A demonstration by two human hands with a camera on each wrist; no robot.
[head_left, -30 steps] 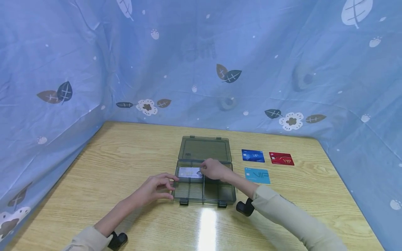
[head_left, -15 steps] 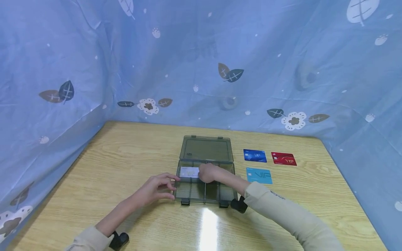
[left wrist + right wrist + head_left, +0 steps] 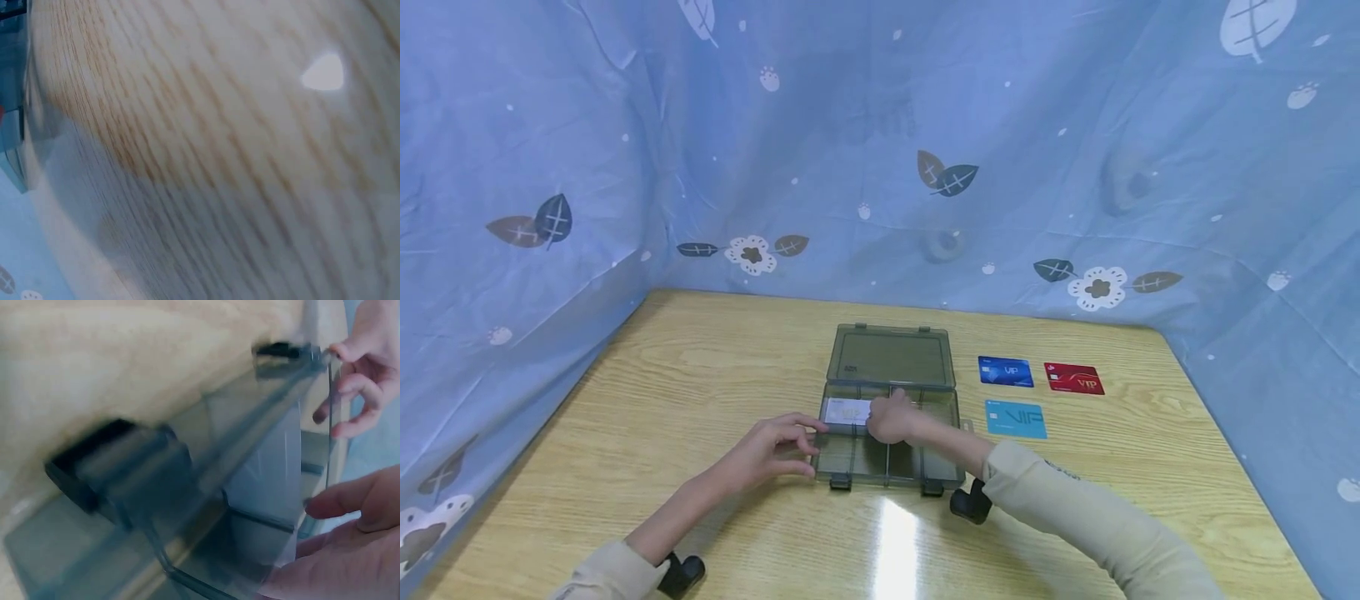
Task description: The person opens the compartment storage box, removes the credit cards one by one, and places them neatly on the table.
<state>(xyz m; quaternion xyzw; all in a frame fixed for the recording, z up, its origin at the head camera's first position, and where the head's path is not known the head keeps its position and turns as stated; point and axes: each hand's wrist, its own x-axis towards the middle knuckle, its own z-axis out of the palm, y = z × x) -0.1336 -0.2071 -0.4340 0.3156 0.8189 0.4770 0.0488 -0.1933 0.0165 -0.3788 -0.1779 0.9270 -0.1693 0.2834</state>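
Note:
A smoky see-through compartment box lies on the table with its lid laid back. Over its back left compartments is a white VIP card. My right hand pinches the card's right end, which its fingers hide. In the right wrist view the pale card shows behind the box wall, with the right hand beside it. My left hand touches the box's left side with fingers spread and loosely bent. The left wrist view shows mostly tabletop, with the box at its edge.
Right of the box lie a blue VIP card, a red VIP card and a teal VIP card. A small pale edge shows by the box's right wall. Blue patterned cloth stands behind the wooden table.
My right hand has shifted slightly left and down at the white card's right end, and the forearm has come nearer the box. The left hand stays at the box's left side.

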